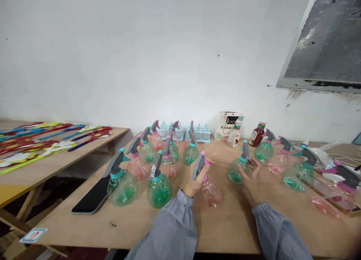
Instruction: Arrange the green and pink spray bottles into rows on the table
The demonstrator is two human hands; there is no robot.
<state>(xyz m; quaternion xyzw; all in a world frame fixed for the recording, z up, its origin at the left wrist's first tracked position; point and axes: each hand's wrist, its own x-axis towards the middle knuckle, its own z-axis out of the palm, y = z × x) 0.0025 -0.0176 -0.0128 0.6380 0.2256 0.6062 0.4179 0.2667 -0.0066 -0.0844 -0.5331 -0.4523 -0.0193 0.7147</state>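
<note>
My left hand [195,179] is wrapped round the grey and pink trigger head of a pink spray bottle [212,192], whose clear round body slants down to the right and is slightly blurred. Just right of it, a green spray bottle [236,171] with a grey and teal head stands upright. My right hand [252,177] is beside that green bottle, thumb and fingers apart. Its thumb overlaps the bottle's side in view; whether it touches, I cannot tell. Several pink and green spray bottles [159,192] stand to the left, and others [299,176] to the right.
A black phone [91,196] lies at the table's left. Light-blue moulds [202,134], a paper bag [221,126], a clear bottle [235,135] and a dark-red bottle [257,135] stand by the wall. Colourful flat strips [56,147] cover the left table. Another phone [321,188] lies right.
</note>
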